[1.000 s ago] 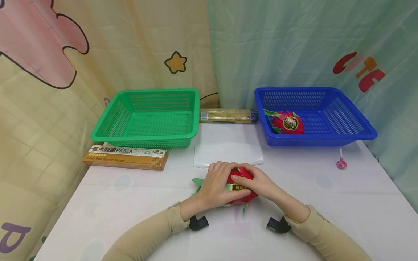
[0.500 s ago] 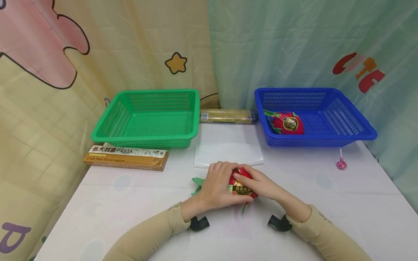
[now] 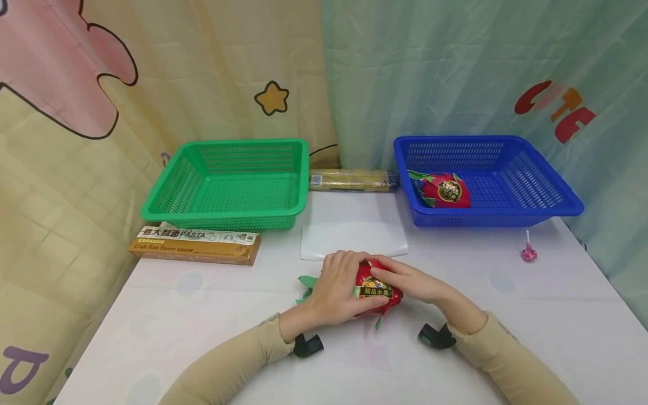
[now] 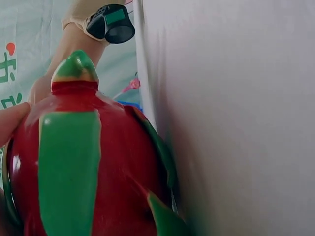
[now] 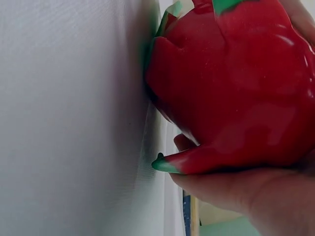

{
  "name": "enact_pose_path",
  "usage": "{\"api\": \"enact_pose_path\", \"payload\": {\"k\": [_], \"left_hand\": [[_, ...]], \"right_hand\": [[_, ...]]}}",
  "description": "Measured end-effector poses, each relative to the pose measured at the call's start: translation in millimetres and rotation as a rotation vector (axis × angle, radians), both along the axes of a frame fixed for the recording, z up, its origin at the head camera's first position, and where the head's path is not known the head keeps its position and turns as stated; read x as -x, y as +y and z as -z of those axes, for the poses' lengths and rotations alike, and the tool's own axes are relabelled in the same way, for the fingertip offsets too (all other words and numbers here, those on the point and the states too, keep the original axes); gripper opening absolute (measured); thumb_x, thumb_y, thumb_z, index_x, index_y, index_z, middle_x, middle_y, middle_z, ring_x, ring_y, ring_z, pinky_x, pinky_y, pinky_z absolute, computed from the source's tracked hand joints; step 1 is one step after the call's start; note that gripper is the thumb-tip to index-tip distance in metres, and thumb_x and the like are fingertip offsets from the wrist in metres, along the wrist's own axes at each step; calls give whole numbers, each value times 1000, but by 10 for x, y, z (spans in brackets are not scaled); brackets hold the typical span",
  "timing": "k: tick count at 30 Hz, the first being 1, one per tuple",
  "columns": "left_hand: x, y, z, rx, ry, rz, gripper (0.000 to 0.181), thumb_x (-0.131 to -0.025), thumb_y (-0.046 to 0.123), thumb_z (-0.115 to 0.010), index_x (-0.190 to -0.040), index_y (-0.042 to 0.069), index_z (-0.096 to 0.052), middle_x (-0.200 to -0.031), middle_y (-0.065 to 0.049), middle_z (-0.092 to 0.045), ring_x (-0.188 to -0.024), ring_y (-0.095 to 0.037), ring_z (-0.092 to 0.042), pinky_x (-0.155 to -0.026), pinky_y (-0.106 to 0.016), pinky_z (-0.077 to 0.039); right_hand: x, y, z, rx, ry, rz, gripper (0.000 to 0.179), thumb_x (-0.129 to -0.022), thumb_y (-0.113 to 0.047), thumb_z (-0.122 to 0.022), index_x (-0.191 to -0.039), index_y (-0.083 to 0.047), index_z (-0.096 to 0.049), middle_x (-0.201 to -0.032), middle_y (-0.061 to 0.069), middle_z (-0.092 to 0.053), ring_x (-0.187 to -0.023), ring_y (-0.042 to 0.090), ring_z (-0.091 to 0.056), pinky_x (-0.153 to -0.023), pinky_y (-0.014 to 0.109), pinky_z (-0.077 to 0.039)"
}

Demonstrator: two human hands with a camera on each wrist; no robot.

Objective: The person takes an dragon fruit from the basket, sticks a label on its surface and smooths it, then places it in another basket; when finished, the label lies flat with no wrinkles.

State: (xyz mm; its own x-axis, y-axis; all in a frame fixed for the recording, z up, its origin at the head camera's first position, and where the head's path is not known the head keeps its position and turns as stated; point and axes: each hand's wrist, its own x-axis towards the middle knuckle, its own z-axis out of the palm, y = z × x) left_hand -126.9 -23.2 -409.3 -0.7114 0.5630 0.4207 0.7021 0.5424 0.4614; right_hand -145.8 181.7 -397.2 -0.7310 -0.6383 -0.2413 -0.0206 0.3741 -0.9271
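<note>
Glossy red with green-tipped scales, a dragon fruit rests on the white table near its middle, a gold and black label facing up. My left hand grips it from the left, fingers over the far side and thumb along the near side. From the right, my right hand holds its end, thumb on top; in the right wrist view its fingers wrap along the far side. Much of the fruit's left half is hidden by my left hand. The left wrist view shows the green-scaled fruit up close.
A green basket stands back left, a pasta box before it. The blue basket back right contains another dragon fruit. Between them lie a spaghetti pack and a white sheet. A lollipop lies right.
The dragon fruit has turned a little in my hands, bringing more of its label into view. My right hand has shifted slightly right; the left stays nearly in place.
</note>
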Motion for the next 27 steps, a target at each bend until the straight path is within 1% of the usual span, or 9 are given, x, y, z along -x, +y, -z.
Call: {"api": "enact_pose_path", "payload": {"k": [2, 6, 8, 11, 14, 17, 19, 25, 27], "left_hand": [[8, -11, -8, -3, -15, 17, 66, -82, 53, -62, -128, 12, -40, -114, 1, -50, -100, -12, -41, -88, -32, -29], [16, -34, -18, -5, -49, 37, 62, -86, 50, -57, -130, 10, -38, -118, -1, -49, -105, -13, -40, -89, -33, -29], [22, -44, -15, -1, -66, 35, 59, -89, 48, -53, -131, 10, -38, -120, -1, -49, -106, -14, -39, -90, -34, -29], [38, -52, -13, -10, -88, 18, 55, -92, 47, -47, -131, 9, -38, -120, -2, -50, -106, -14, -40, -90, -35, -30], [57, -56, -4, -33, -106, -2, 52, -94, 44, -43, -131, 9, -40, -118, -2, -51, -106, -15, -41, -89, -35, -31], [70, -57, 3, -57, -117, -18, 47, -95, 40, -40, -129, 8, -41, -117, -2, -52, -106, -15, -42, -89, -36, -31], [72, -55, 4, -70, -117, -25, 45, -96, 39, -39, -128, 8, -42, -116, -2, -52, -105, -15, -43, -89, -36, -32], [61, -36, 15, -76, -68, -62, 42, -98, 38, -37, -126, 7, -44, -114, -3, -54, -104, -15, -45, -88, -35, -33], [55, -32, 22, -76, -49, -71, 42, -98, 37, -37, -126, 7, -45, -115, -3, -55, -104, -16, -46, -87, -36, -34]], "right_hand": [[18, 21, 16, 19, -36, 4, 55, -100, -36, -40, -147, -9, -28, -131, 11, -45, -112, 25, -45, -95, 39, -37], [48, 48, 48, 97, -122, 5, 59, -101, -35, -40, -148, -4, -24, -136, 17, -41, -116, 25, -46, -100, 43, -36], [63, 56, 70, 137, -160, 9, 60, -101, -34, -39, -148, -2, -21, -139, 19, -39, -119, 25, -45, -103, 47, -33], [84, 65, 103, 188, -191, 8, 61, -100, -32, -38, -148, 0, -18, -142, 23, -33, -123, 27, -40, -106, 53, -26], [86, 73, 126, 196, -165, -12, 65, -97, -27, -44, -148, 1, -16, -142, 25, -31, -124, 31, -37, -105, 57, -24], [82, 78, 134, 167, -118, -20, 71, -92, -26, -53, -148, 1, -18, -139, 24, -35, -123, 33, -39, -103, 58, -27], [79, 77, 128, 158, -98, -23, 73, -90, -27, -56, -147, 0, -19, -138, 22, -37, -122, 31, -40, -102, 57, -29], [88, 74, 124, 225, -114, -53, 68, -90, -19, -48, -147, 2, -17, -134, 21, -39, -118, 25, -43, -102, 59, -26], [84, 70, 130, 236, -99, -56, 68, -89, -17, -47, -146, 3, -17, -133, 22, -40, -117, 25, -43, -102, 59, -26]]}}
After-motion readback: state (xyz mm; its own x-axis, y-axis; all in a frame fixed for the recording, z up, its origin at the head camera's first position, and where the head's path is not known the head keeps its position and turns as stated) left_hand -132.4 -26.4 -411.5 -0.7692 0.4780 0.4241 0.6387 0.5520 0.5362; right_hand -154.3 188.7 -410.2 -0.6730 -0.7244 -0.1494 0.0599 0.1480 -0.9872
